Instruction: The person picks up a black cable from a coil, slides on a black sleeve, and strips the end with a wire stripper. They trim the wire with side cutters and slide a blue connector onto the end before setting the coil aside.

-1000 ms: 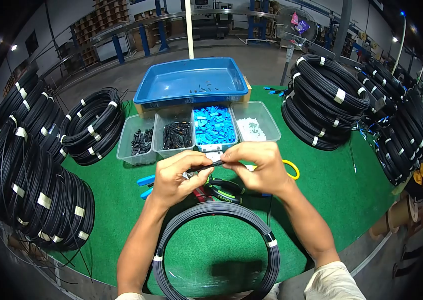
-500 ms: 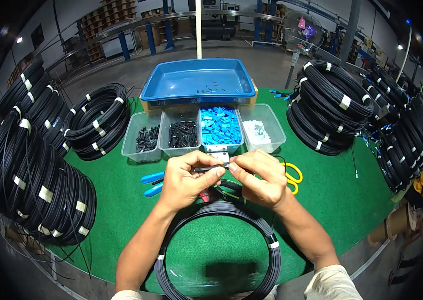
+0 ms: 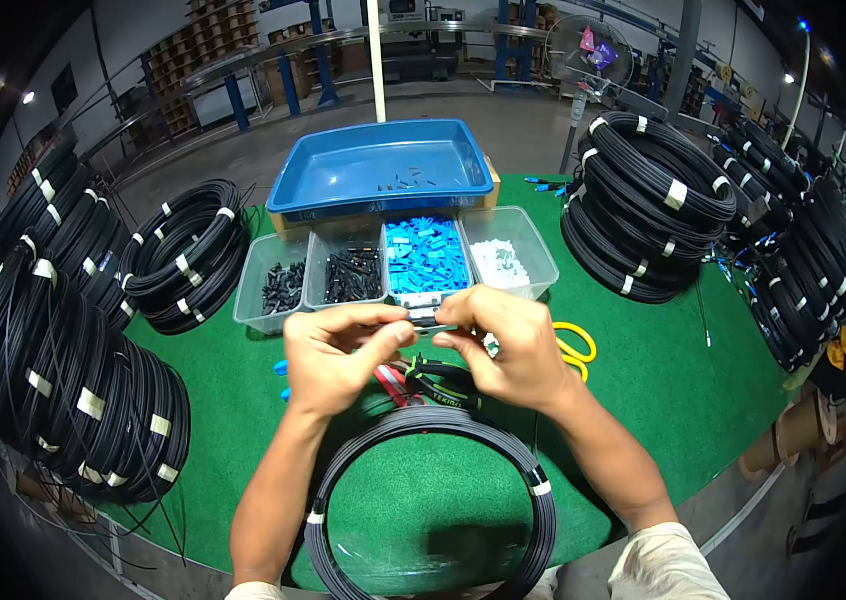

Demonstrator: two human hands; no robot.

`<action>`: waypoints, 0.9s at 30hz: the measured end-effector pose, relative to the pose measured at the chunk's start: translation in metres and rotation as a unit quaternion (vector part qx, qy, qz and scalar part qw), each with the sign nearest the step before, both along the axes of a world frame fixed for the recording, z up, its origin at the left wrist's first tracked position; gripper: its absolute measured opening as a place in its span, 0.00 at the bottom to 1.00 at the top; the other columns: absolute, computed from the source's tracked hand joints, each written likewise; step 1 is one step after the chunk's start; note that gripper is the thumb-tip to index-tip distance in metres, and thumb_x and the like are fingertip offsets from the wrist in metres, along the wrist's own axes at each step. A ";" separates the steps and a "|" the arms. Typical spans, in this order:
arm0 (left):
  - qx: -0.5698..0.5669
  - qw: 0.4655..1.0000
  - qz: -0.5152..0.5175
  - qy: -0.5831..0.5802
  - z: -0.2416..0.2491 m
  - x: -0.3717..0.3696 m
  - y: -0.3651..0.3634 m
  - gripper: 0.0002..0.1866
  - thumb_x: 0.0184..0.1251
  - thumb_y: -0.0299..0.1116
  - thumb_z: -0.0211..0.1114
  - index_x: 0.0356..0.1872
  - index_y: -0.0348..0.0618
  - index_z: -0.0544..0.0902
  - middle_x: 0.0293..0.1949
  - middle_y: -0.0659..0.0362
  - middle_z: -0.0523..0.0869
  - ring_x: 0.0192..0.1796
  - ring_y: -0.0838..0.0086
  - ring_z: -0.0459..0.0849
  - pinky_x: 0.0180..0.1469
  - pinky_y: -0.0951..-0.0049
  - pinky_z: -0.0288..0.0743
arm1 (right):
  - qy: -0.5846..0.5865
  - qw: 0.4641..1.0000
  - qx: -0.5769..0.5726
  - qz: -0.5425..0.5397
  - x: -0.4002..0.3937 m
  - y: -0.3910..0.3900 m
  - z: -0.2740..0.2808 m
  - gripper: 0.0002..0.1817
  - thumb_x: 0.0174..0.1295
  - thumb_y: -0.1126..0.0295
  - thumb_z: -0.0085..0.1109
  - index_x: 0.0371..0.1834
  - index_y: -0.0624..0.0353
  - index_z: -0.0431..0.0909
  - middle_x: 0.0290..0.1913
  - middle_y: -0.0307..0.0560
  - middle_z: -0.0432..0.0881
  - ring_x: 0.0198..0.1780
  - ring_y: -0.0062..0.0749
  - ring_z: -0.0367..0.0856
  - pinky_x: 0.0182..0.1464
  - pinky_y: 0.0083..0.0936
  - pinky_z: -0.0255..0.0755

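A small dark piece [image 3: 425, 320] spans the gap between my two hands, in front of the bins. My left hand [image 3: 348, 355] is at its left end, thumb and forefinger pinched near it. At the right end my right hand [image 3: 505, 345] has its fingertips closed around something small and dark. A single coil of black cable [image 3: 318, 490] with white tape lies below both hands. Just under the fingers are pliers with green and black handles [image 3: 448, 392] and a red tool [image 3: 395, 382]. Yellow scissor handles [image 3: 575, 350] show beside my right hand, blue handles [image 3: 282, 380] beside my left.
Four clear bins hold black parts [image 3: 285, 288], more black parts [image 3: 353, 274], blue parts [image 3: 426, 255] and white parts [image 3: 499, 262]. Behind them is a blue tray [image 3: 383, 135]. Stacked cable coils stand at left [image 3: 83, 400] and right [image 3: 643, 215].
The view has shifted slightly. My left hand's thumb and forefinger have moved apart from my right hand's fingertips, and more of the pliers and red tool shows below.
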State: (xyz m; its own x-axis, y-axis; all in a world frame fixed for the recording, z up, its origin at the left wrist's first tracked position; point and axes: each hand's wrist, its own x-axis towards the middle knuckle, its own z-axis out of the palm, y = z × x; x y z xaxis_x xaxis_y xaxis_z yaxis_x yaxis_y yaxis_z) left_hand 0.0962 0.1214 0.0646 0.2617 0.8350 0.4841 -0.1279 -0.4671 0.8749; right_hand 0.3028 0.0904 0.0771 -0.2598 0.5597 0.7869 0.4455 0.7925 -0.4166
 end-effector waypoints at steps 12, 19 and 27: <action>0.226 0.960 0.043 0.163 0.022 -0.006 -0.023 0.11 0.54 0.19 0.74 0.41 0.34 0.90 0.36 0.53 0.92 0.34 0.72 0.92 0.34 0.77 0.85 | -0.095 0.967 0.235 -0.040 0.005 0.002 -0.007 0.07 0.48 0.82 0.66 0.30 0.66 0.80 0.31 0.53 0.84 0.21 0.32 0.76 0.25 0.22 0.71; 0.355 0.923 0.041 0.143 -0.001 0.000 0.006 0.08 0.51 0.20 0.74 0.34 0.39 0.91 0.34 0.55 0.92 0.33 0.73 0.92 0.31 0.77 0.84 | 0.112 0.944 -0.299 0.077 0.008 -0.003 -0.004 0.03 0.63 0.80 0.63 0.33 0.66 0.77 0.28 0.44 0.85 0.28 0.18 0.79 0.28 0.23 0.70; -0.091 0.991 -0.083 0.058 0.018 -0.008 -0.020 0.06 0.62 0.22 0.72 0.37 0.28 0.88 0.35 0.48 0.91 0.32 0.73 0.90 0.34 0.75 0.86 | -0.120 0.953 0.271 -0.064 -0.006 -0.003 -0.003 0.08 0.52 0.82 0.66 0.26 0.63 0.74 0.29 0.47 0.80 0.28 0.36 0.78 0.28 0.29 0.70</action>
State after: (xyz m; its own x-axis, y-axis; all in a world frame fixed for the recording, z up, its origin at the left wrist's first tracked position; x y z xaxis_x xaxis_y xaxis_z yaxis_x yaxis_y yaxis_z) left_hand 0.0883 0.1018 0.0824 0.4483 0.8463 0.2877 -0.0839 -0.2806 0.9562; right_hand 0.2971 0.0873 0.0737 -0.4261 0.1272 0.8957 0.5840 0.7948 0.1650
